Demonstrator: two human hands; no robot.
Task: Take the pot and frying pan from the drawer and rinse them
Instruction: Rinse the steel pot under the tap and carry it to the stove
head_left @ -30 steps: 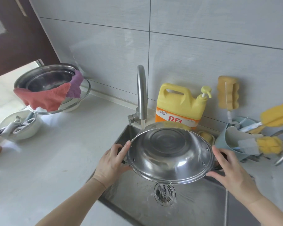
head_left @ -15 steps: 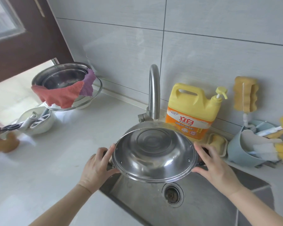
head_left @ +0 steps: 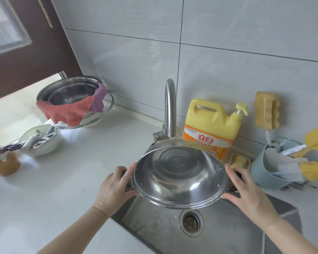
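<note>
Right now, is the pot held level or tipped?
Tipped. The pot is tilted over the sink, its inside facing the camera, the left hand and right hand gripping its side handles.

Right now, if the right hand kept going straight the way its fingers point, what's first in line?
The right hand grips the pot with fingers aimed up and left, toward the wall. Past the pot's rim, the yellow detergent jug looks first, though depth is hard to judge.
</note>
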